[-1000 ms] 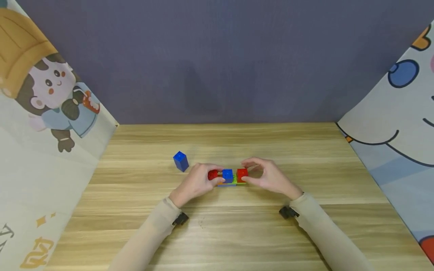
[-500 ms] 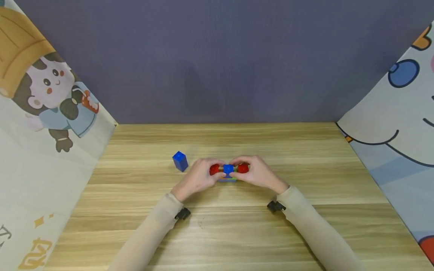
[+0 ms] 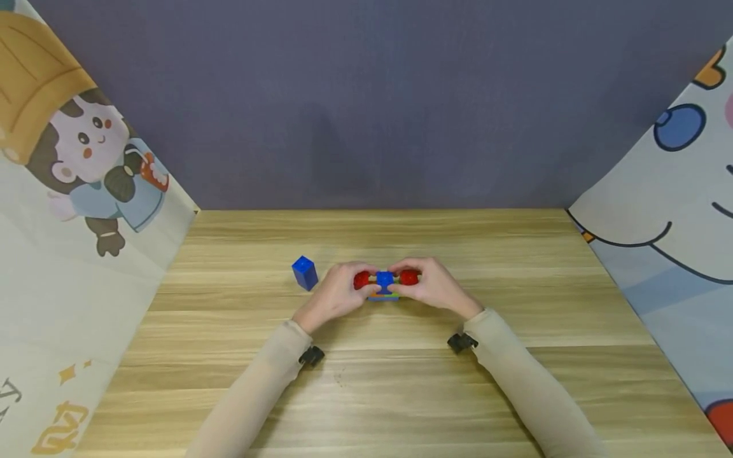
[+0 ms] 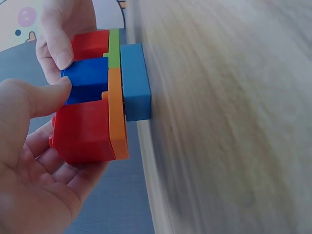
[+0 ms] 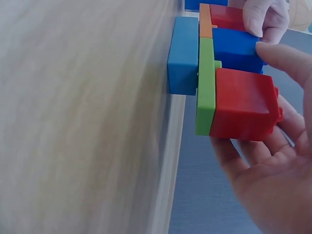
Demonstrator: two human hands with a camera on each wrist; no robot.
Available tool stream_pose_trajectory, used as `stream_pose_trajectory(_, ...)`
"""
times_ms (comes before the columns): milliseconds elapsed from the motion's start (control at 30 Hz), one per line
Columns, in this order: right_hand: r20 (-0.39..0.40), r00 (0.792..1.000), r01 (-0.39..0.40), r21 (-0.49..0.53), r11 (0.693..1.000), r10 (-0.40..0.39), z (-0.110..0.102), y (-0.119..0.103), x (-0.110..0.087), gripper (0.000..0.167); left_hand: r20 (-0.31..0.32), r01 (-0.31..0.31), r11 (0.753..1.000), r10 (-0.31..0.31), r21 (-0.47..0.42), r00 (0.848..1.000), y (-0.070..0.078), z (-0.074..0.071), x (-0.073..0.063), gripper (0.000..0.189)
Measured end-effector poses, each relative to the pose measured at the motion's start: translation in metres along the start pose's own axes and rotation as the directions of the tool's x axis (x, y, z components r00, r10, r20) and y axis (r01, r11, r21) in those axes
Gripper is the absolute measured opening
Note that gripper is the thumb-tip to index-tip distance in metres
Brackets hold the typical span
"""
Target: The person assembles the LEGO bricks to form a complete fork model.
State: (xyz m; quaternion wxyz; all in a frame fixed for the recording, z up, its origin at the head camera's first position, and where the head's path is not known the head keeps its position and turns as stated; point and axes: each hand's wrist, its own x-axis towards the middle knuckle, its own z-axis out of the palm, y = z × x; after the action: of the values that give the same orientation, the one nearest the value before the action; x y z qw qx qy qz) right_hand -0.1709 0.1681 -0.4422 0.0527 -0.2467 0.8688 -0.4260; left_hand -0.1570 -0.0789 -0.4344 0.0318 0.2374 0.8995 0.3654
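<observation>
A small stack of toy building bricks stands at mid-table. Its base is a light blue brick (image 4: 136,80), topped by an orange plate (image 4: 116,112) and a green plate (image 5: 205,87) side by side. On the plates sit a left red brick (image 4: 83,131), a middle blue brick (image 4: 90,73) and a right red brick (image 5: 243,105). My left hand (image 3: 333,291) and right hand (image 3: 432,286) pinch the middle blue brick, thumbs on its near face. Their curved fingers arch around the red bricks; the far fingertips are partly hidden.
A separate tall blue block (image 3: 305,273) stands upright on the wooden table (image 3: 389,394), just left of my left hand. A dark panel (image 3: 366,108) rises behind the table, and printed cartoon panels flank it on both sides.
My right hand has shifted left from the right red brick to the middle blue brick. Both hands and the brick stack have moved slightly toward the back.
</observation>
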Motion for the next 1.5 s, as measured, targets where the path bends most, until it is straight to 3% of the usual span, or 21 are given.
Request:
stream_pose_trajectory(200, -0.013, 1.000, -0.005, 0.014, 1.000, 0.005, 0.001, 0.003, -0.001, 0.039, 0.015, 0.026, 0.999, -0.026, 0.018, 1.000, 0.001, -0.001, 0.001, 0.036)
stream_pose_trajectory(467, -0.008, 1.000, -0.016, 0.064, 0.998, 0.017, 0.003, 0.004, 0.000, 0.035, 0.036, 0.014, 0.998, -0.016, 0.067, 0.999, 0.001, -0.001, 0.000, 0.040)
stream_pose_trajectory(767, -0.018, 1.000, -0.005, 0.063, 0.998, 0.006, 0.004, 0.005, 0.000, 0.037, 0.009, 0.003, 0.998, -0.003, 0.067, 1.000, 0.001, -0.003, -0.004, 0.045)
stream_pose_trajectory(1000, -0.029, 0.999, -0.038, 0.050, 0.998, 0.040, 0.004, 0.006, 0.000, 0.039, -0.110, -0.027, 0.998, 0.032, 0.051, 0.993, 0.008, -0.025, -0.013, 0.043)
stream_pose_trajectory(1233, -0.032, 0.998, -0.058, 0.055, 0.997, 0.060, 0.004, 0.007, -0.001, 0.039, -0.279, -0.097, 0.993, 0.111, 0.062, 0.954, 0.000, -0.055, -0.026, 0.039)
stream_pose_trajectory(1367, -0.032, 0.998, -0.057, 0.045, 0.997, 0.058, 0.003, 0.007, -0.001, 0.038, -0.336, -0.073, 0.996, 0.088, 0.054, 0.938, -0.011, -0.071, -0.035, 0.040)
stream_pose_trajectory(1500, -0.030, 0.998, -0.053, 0.043, 0.998, 0.054, 0.003, 0.006, -0.001, 0.038, -0.334, -0.027, 0.999, 0.031, 0.018, 0.942, -0.026, -0.082, -0.045, 0.043)
